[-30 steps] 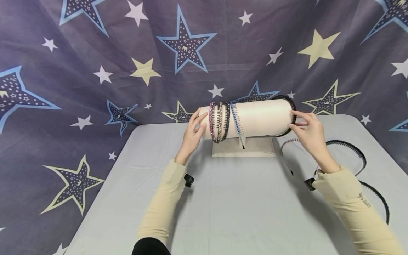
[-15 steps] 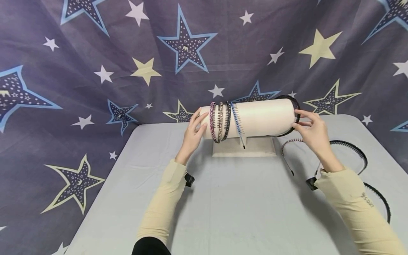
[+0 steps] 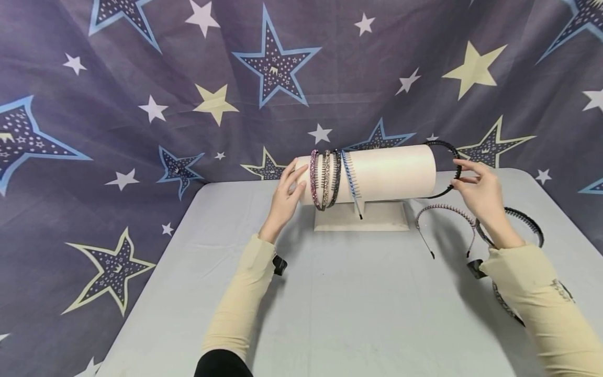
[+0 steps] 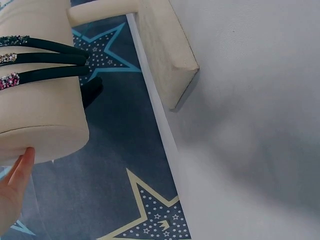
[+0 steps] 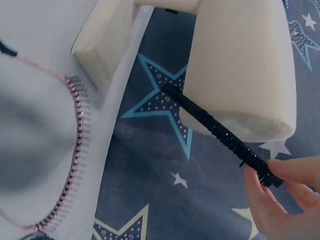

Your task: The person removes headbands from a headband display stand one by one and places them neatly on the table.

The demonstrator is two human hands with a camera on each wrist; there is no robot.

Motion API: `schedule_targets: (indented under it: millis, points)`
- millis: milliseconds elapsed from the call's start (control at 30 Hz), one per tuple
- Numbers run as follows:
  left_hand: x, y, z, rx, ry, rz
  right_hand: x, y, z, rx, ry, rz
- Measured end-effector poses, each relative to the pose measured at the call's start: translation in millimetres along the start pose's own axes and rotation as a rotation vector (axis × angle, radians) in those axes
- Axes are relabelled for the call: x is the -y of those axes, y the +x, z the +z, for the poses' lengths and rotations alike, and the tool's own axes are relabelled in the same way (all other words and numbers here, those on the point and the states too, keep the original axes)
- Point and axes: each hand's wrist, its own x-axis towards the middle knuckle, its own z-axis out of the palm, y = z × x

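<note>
A cream cylindrical headband stand (image 3: 393,170) holds several headbands toward its left end: a pink glittery one (image 3: 313,180), a gold one (image 3: 325,180), a black one (image 3: 336,178) and a blue toothed one (image 3: 349,175). My left hand (image 3: 284,201) steadies the roll's left end, with straight fingers (image 4: 24,167) against the end face. Just off the right end, my right hand (image 3: 482,196) pinches a black sparkly headband (image 5: 220,131) between thumb and fingers at the middle of its curve. Its tips still overlap the roll's end in the head view.
On the table (image 3: 330,303), right of the stand's base (image 3: 386,222), lies a pink toothed headband (image 3: 445,207). A black toothed headband (image 3: 525,215) and another dark one (image 3: 504,303) lie partly behind the right arm. A starry cloth (image 3: 155,63) hangs behind the table.
My right hand has moved right, drawing the black headband from around the roll's right end out past it. My left hand has stayed at the left end.
</note>
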Motion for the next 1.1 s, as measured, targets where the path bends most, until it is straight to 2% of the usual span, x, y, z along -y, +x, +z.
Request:
schedule_targets:
  millis: [167,233,333,467,567,667,867,967,1000,1033,1067,1100]
  points:
    - [-0.7,-0.1,-0.1,-0.002,0.007,-0.004,-58.7,21.5,-3.7,-0.048,0.107,0.028]
    - [-0.7,-0.2,0.0,-0.001,0.005,-0.001,-84.2,30.7,-6.3,-0.054,0.11,0.039]
    - [-0.7,-0.4,0.0,0.0,0.004,0.001,-130.0,46.9,-8.8,-0.061,0.037,0.066]
    - [-0.5,-0.5,-0.1,-0.001,0.005,-0.001,-183.7,64.0,-11.4,-0.084,-0.109,0.052]
    - [-0.6,-0.5,-0.3,-0.001,0.007,-0.007,-197.8,68.0,-16.5,-0.094,-0.148,0.04]
    - [-0.4,-0.4,-0.1,-0.001,0.007,-0.012,-179.4,60.4,-26.2,-0.088,-0.08,0.076]
    - [-0.3,-0.6,0.0,-0.002,0.008,-0.015,-86.1,19.2,-48.7,-0.075,0.045,0.082]
    - [-0.3,-0.3,0.2,-0.002,0.008,-0.011,-48.4,2.4,-56.2,-0.051,-0.07,0.092]
    - [-0.1,0.0,0.3,-0.002,0.008,-0.01,-44.2,0.0,-58.1,-0.04,-0.102,0.101]
    - [0.0,0.1,0.3,-0.002,0.009,-0.009,-50.8,1.1,-61.0,-0.024,-0.151,0.085]
    - [-0.1,0.3,0.5,-0.002,0.009,-0.01,-60.0,3.0,-62.9,-0.016,-0.148,0.086]
    - [0.0,0.4,0.6,-0.001,0.01,-0.01,-57.5,1.5,-65.3,0.008,-0.184,0.079]
